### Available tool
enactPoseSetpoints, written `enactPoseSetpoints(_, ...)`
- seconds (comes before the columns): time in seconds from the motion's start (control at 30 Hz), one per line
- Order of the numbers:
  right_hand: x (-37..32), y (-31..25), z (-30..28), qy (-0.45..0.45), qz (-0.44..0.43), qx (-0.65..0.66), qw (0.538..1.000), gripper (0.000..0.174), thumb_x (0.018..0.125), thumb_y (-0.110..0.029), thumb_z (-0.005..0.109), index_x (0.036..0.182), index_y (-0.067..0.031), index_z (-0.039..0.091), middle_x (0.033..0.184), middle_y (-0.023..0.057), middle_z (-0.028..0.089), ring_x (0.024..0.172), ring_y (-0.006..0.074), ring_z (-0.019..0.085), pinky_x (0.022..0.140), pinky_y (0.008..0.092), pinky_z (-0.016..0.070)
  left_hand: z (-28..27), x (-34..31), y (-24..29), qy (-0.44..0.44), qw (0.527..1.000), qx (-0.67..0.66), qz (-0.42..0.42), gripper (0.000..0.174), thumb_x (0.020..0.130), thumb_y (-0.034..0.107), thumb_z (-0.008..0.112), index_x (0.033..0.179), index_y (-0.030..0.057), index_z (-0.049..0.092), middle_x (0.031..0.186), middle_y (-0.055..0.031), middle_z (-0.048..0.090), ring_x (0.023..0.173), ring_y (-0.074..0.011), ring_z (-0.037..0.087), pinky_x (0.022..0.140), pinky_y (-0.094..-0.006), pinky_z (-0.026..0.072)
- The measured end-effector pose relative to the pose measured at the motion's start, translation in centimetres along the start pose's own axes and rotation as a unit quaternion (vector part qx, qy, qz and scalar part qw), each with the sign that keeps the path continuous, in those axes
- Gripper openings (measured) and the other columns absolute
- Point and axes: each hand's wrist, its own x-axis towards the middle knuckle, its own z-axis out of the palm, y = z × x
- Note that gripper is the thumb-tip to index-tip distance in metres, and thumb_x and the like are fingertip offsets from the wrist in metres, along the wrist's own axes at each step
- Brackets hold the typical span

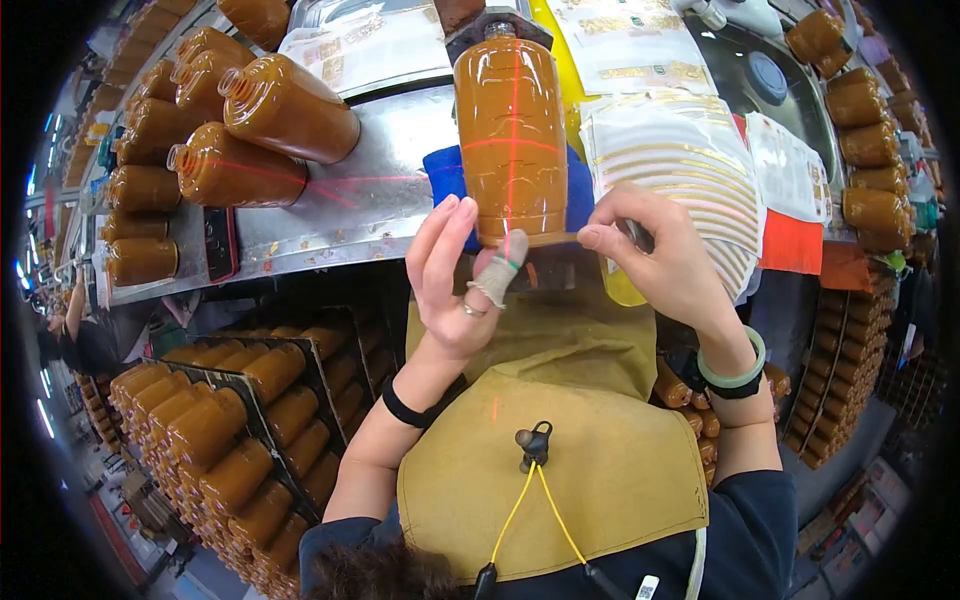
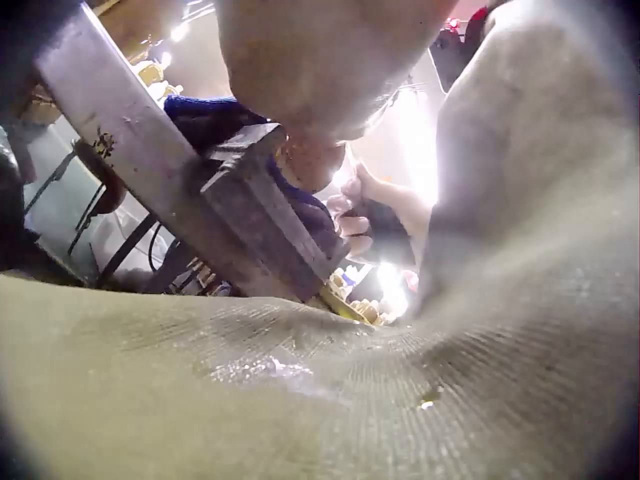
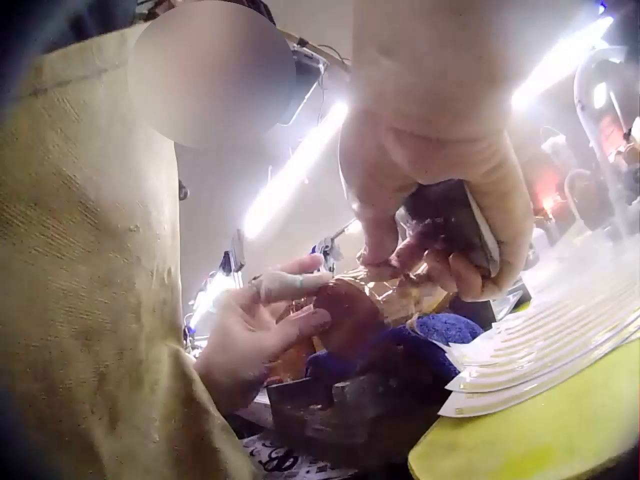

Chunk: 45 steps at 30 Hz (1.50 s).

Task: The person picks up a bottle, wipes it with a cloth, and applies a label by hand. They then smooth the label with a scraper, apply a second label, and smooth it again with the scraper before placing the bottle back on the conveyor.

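A glossy brown bottle (image 1: 512,130) lies with its neck away from me and its base toward me, red light lines across it. At its base, my left hand (image 1: 448,285) holds a cloth-covered finger against the rim, other fingers stretched up beside it. A thin brownish strip (image 1: 550,239) runs along the base edge to my right hand (image 1: 650,245), which pinches its end between thumb and fingertip. In the right wrist view, a dark flat piece (image 3: 445,222) sits within the curl of my right fingers. Blue cloth (image 1: 447,178) lies under the bottle.
Several brown bottles (image 1: 290,108) stand on the metal table (image 1: 400,130) to the left, near a dark phone-like device (image 1: 221,243). Fanned sheets with gold-edged curved strips (image 1: 675,165) lie at right, beside a red sheet (image 1: 790,240). Bottle racks (image 1: 240,430) fill the lower left.
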Motion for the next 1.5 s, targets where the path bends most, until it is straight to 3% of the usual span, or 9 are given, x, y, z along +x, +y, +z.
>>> enactPoseSetpoints(0.17,0.2,0.1,0.2,-0.009,0.03,0.015,0.999,0.015,0.092,-0.013,0.072,0.089,0.0007,0.068,0.078,0.0044,0.062,0.07,0.0141,0.054,0.065,0.0292,0.0422,1.2,1.0,-1.6,0.029,0.993,-0.056,0.103,0.036,0.081,-0.007,0.08,0.114,-0.0005,0.067,0.12,-0.0156,0.07,0.105,-0.036,0.071,0.085,-0.0402,0.0631)
enactPoseSetpoints(0.33,0.5,-0.9,-0.1,-0.028,0.026,-0.019,0.999,0.018,0.09,-0.017,0.072,0.091,0.0011,0.071,0.084,0.0147,0.069,0.08,0.0293,0.064,0.077,0.0384,0.05,0.5,-0.4,-1.3,0.011,0.996,-0.077,-0.049,0.03,0.08,-0.009,0.08,0.107,-0.0046,0.068,0.117,-0.019,0.071,0.105,-0.0386,0.071,0.086,-0.0423,0.0629)
enactPoseSetpoints(0.63,0.5,-0.5,-0.3,-0.035,0.071,0.01,0.997,0.018,0.091,-0.016,0.071,0.093,0.0014,0.071,0.085,0.0155,0.069,0.077,0.0291,0.064,0.074,0.0378,0.0502,0.3,0.7,0.1,-0.032,0.998,0.029,0.05,0.033,0.081,-0.007,0.08,0.108,0.01,0.074,0.125,-0.0158,0.067,0.112,-0.0355,0.067,0.091,-0.0409,0.0595)
enactPoseSetpoints(0.73,0.4,0.6,0.2,-0.01,0.006,-0.001,1.0,0.014,0.092,-0.014,0.072,0.088,-0.0007,0.069,0.077,0.0051,0.064,0.07,0.0143,0.056,0.064,0.0301,0.0432,0.9,0.7,-0.7,0.007,0.998,-0.056,0.024,0.038,0.08,-0.009,0.08,0.111,0.011,0.074,0.123,-0.0171,0.068,0.108,-0.036,0.07,0.086,-0.0396,0.0614)
enactPoseSetpoints(0.83,0.3,0.6,0.2,-0.008,-0.046,-0.008,0.999,0.013,0.093,-0.013,0.071,0.088,-0.0006,0.069,0.081,0.0061,0.066,0.074,0.016,0.058,0.067,0.0305,0.0442,0.6,-0.5,-0.8,0.013,0.987,-0.11,-0.115,0.04,0.079,-0.014,0.078,0.116,-0.0032,0.066,0.12,-0.0184,0.069,0.106,-0.0368,0.071,0.084,-0.0398,0.0628)
enactPoseSetpoints(0.9,0.5,-0.2,-0.4,-0.052,0.023,0.01,0.998,0.017,0.091,-0.016,0.071,0.093,0.0011,0.071,0.087,0.0146,0.067,0.085,0.0291,0.064,0.08,0.0378,0.0493,0.3,-0.7,-1.2,0.003,0.994,-0.088,-0.068,0.041,0.08,-0.013,0.078,0.119,-0.0063,0.064,0.121,-0.0185,0.069,0.106,-0.0371,0.071,0.087,-0.0422,0.0617)
enactPoseSetpoints(1.3,0.6,-0.2,-0.2,-0.043,0.034,0.025,0.998,0.017,0.092,-0.015,0.07,0.094,0.002,0.071,0.087,0.0159,0.069,0.083,0.029,0.066,0.079,0.0375,0.0507,1.2,0.3,-1.3,0.035,0.995,-0.058,0.08,0.03,0.082,-0.01,0.077,0.109,0.0009,0.07,0.118,-0.0175,0.07,0.108,-0.0371,0.071,0.084,-0.0389,0.063)
enactPoseSetpoints(1.37,0.7,-0.7,-0.4,-0.047,0.043,0.028,0.998,0.018,0.092,-0.016,0.07,0.094,0.0021,0.071,0.087,0.0162,0.069,0.082,0.0293,0.066,0.079,0.0377,0.0509,0.8,-0.2,-0.1,0.023,0.981,-0.134,-0.141,0.032,0.083,-0.011,0.076,0.113,-0.0045,0.068,0.118,-0.0193,0.07,0.109,-0.0381,0.07,0.086,-0.0413,0.0624)
enactPoseSetpoints(1.5,0.7,-0.5,-0.4,-0.049,0.056,0.024,0.997,0.019,0.091,-0.017,0.07,0.094,0.0024,0.071,0.087,0.0166,0.07,0.082,0.0303,0.067,0.078,0.0382,0.0515,0.0,0.0,-0.5,-0.011,1.0,-0.005,0.005,0.035,0.083,-0.007,0.079,0.115,-0.0091,0.066,0.124,-0.0214,0.067,0.111,-0.0395,0.068,0.092,-0.044,0.0595)
